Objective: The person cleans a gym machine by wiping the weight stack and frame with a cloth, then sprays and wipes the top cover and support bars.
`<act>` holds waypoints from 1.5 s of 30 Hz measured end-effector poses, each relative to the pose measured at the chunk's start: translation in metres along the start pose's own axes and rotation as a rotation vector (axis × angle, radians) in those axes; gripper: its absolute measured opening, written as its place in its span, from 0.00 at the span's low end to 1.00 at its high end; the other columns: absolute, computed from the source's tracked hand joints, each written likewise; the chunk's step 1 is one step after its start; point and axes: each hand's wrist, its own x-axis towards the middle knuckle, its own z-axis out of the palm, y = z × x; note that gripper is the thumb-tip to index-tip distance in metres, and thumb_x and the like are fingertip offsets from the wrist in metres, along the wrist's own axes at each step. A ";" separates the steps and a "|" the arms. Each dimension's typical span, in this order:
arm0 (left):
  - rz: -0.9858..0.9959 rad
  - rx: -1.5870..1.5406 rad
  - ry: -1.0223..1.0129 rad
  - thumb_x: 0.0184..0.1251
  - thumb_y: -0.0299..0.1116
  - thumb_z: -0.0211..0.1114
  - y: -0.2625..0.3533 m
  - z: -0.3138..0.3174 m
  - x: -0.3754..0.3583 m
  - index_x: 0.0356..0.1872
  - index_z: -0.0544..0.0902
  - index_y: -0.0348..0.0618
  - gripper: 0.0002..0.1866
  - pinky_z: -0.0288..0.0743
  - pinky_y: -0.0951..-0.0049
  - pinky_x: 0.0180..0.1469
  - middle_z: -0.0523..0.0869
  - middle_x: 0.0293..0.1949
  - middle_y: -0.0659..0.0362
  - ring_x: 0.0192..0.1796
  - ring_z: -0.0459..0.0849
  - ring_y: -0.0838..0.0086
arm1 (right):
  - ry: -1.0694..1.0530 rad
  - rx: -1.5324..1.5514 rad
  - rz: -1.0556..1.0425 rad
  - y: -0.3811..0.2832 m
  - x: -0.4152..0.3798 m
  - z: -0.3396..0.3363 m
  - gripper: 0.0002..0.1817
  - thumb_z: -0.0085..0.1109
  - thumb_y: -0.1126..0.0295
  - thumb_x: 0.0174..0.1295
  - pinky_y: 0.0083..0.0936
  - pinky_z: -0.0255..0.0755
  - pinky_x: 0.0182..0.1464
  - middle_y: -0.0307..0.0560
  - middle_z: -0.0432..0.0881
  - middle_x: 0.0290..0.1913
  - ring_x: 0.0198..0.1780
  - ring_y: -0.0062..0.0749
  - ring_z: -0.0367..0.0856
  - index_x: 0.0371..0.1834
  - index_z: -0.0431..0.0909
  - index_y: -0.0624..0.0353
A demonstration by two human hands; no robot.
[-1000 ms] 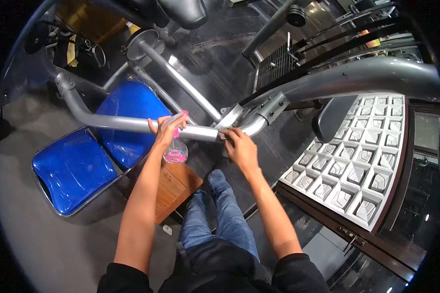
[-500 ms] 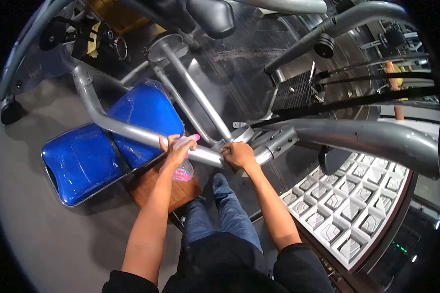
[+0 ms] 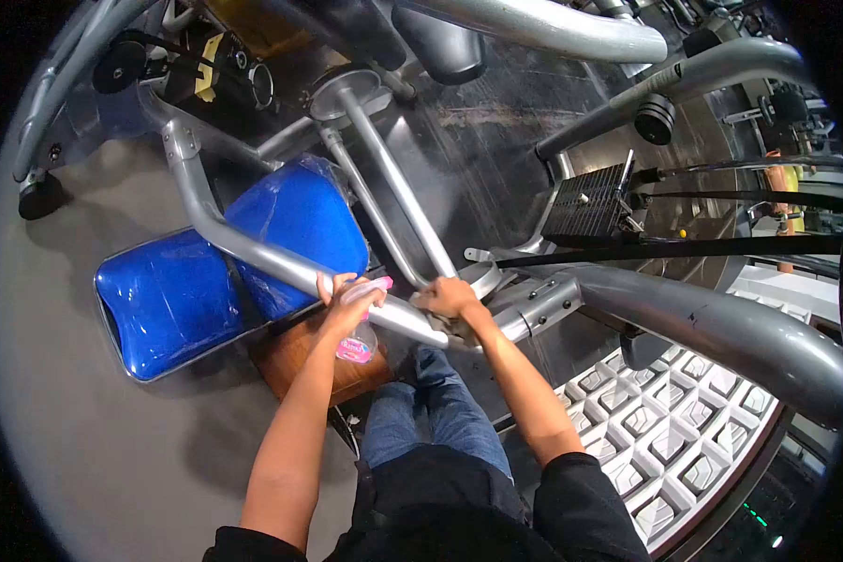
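My left hand [image 3: 351,304] is wrapped round the neck of a clear spray bottle [image 3: 356,347] with a pink nozzle and a pink label. Some of its fingers lie against the silver metal tube [image 3: 272,258] of a gym machine. To the right, my right hand [image 3: 448,298] is closed on a greyish-brown cloth [image 3: 451,326], pressed on the same tube close to a bolted joint [image 3: 548,302]. Part of the cloth is hidden under the fingers.
A blue plastic-wrapped chair [image 3: 173,304] stands at left, beside a brown wooden stool [image 3: 286,361]. A white patterned panel [image 3: 660,421] lies at right. Thick machine tubes [image 3: 702,328] and a weight stack [image 3: 585,201] surround the work spot.
The view has shifted, so the machine appears further right and lower. My right hand has moved slightly on the tube, and more of the cloth shows. My left hand still holds the spray bottle.
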 end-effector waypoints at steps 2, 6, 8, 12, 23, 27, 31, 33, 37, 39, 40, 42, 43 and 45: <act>-0.024 0.022 -0.008 0.65 0.54 0.51 0.002 -0.001 0.000 0.25 0.80 0.60 0.17 0.16 0.41 0.70 0.84 0.37 0.68 0.67 0.62 0.63 | 0.096 0.198 -0.160 -0.012 0.007 0.004 0.23 0.64 0.45 0.52 0.41 0.76 0.56 0.59 0.87 0.43 0.50 0.51 0.85 0.46 0.89 0.44; 0.085 -0.008 0.067 0.65 0.53 0.52 -0.004 0.002 -0.004 0.25 0.81 0.59 0.17 0.17 0.42 0.71 0.85 0.40 0.69 0.67 0.63 0.63 | -0.054 0.278 -0.166 0.016 0.002 0.002 0.28 0.64 0.39 0.53 0.37 0.76 0.54 0.54 0.88 0.43 0.49 0.49 0.85 0.51 0.87 0.42; 0.094 -0.024 0.091 0.64 0.54 0.53 0.000 0.002 -0.004 0.25 0.81 0.59 0.17 0.18 0.43 0.71 0.86 0.41 0.70 0.67 0.64 0.64 | -0.066 0.173 -0.220 0.039 -0.018 -0.012 0.28 0.64 0.38 0.52 0.37 0.77 0.53 0.51 0.89 0.40 0.46 0.47 0.87 0.48 0.88 0.44; 0.055 -0.005 0.145 0.61 0.52 0.58 0.003 0.005 -0.005 0.24 0.84 0.57 0.15 0.19 0.44 0.72 0.86 0.43 0.71 0.67 0.64 0.66 | -0.085 -0.019 -0.048 0.068 -0.007 0.002 0.27 0.63 0.40 0.50 0.40 0.78 0.51 0.55 0.88 0.38 0.45 0.50 0.87 0.40 0.90 0.50; 0.003 -0.098 0.142 0.61 0.48 0.61 0.000 0.007 -0.004 0.36 0.88 0.60 0.11 0.20 0.49 0.75 0.87 0.46 0.72 0.69 0.63 0.68 | 0.296 0.215 -0.267 -0.022 -0.040 0.003 0.18 0.62 0.48 0.57 0.42 0.78 0.54 0.55 0.87 0.40 0.46 0.50 0.86 0.45 0.89 0.41; -0.024 -0.076 0.159 0.60 0.48 0.61 0.008 0.004 -0.007 0.37 0.89 0.60 0.12 0.21 0.47 0.75 0.87 0.47 0.72 0.69 0.64 0.69 | 0.216 0.088 -0.070 0.018 -0.079 -0.005 0.19 0.64 0.48 0.56 0.44 0.79 0.51 0.54 0.88 0.39 0.46 0.48 0.86 0.46 0.88 0.42; -0.016 -0.010 0.164 0.59 0.49 0.61 0.008 0.006 -0.006 0.35 0.89 0.60 0.12 0.21 0.46 0.75 0.88 0.46 0.71 0.68 0.66 0.68 | 0.269 0.135 -0.072 0.006 -0.079 0.007 0.16 0.63 0.52 0.58 0.42 0.79 0.51 0.51 0.88 0.41 0.45 0.49 0.86 0.46 0.89 0.42; 0.002 -0.007 0.179 0.59 0.49 0.62 0.006 0.006 -0.007 0.34 0.89 0.59 0.12 0.25 0.48 0.75 0.88 0.46 0.70 0.68 0.66 0.67 | 0.528 0.247 -0.213 -0.022 -0.072 0.022 0.12 0.62 0.60 0.59 0.42 0.79 0.49 0.45 0.87 0.42 0.45 0.46 0.85 0.45 0.88 0.43; 0.074 -0.084 0.206 0.58 0.46 0.63 -0.007 0.011 -0.001 0.31 0.88 0.53 0.12 0.43 0.57 0.74 0.89 0.41 0.67 0.63 0.72 0.70 | 0.590 0.212 -0.341 -0.047 -0.070 0.038 0.14 0.63 0.63 0.58 0.40 0.80 0.46 0.41 0.84 0.46 0.48 0.43 0.80 0.48 0.86 0.41; 0.128 -0.141 0.214 0.59 0.46 0.63 0.002 0.004 -0.004 0.30 0.88 0.50 0.12 0.48 0.61 0.71 0.89 0.38 0.66 0.59 0.74 0.73 | 0.643 0.163 -0.373 -0.039 -0.082 0.044 0.15 0.64 0.63 0.58 0.40 0.80 0.46 0.39 0.83 0.47 0.49 0.42 0.79 0.50 0.86 0.40; 0.179 -0.199 0.220 0.59 0.45 0.63 0.008 0.000 -0.006 0.29 0.87 0.48 0.13 0.54 0.65 0.69 0.89 0.36 0.65 0.55 0.77 0.76 | 0.620 0.117 -0.402 -0.026 -0.091 0.046 0.16 0.65 0.63 0.57 0.39 0.80 0.45 0.38 0.82 0.48 0.50 0.42 0.79 0.50 0.85 0.40; 0.160 -0.263 0.200 0.60 0.45 0.63 0.010 -0.005 -0.005 0.29 0.87 0.47 0.13 0.55 0.66 0.68 0.88 0.34 0.64 0.52 0.79 0.79 | 0.567 0.008 -0.436 -0.002 -0.110 0.046 0.19 0.68 0.63 0.54 0.38 0.81 0.45 0.38 0.80 0.49 0.51 0.42 0.78 0.52 0.85 0.38; 0.141 -0.315 0.166 0.61 0.45 0.62 0.010 -0.005 -0.006 0.29 0.87 0.46 0.14 0.57 0.67 0.68 0.88 0.32 0.64 0.49 0.80 0.81 | 0.527 -0.033 -0.421 0.007 -0.120 0.045 0.19 0.68 0.63 0.55 0.37 0.82 0.45 0.37 0.79 0.50 0.53 0.41 0.77 0.52 0.85 0.37; 0.185 -0.404 0.172 0.62 0.46 0.62 0.004 -0.001 -0.007 0.30 0.87 0.48 0.14 0.54 0.64 0.70 0.88 0.33 0.65 0.52 0.79 0.80 | 0.541 -0.113 -0.432 0.015 -0.125 0.049 0.20 0.67 0.65 0.55 0.36 0.83 0.44 0.36 0.78 0.51 0.53 0.40 0.77 0.53 0.84 0.35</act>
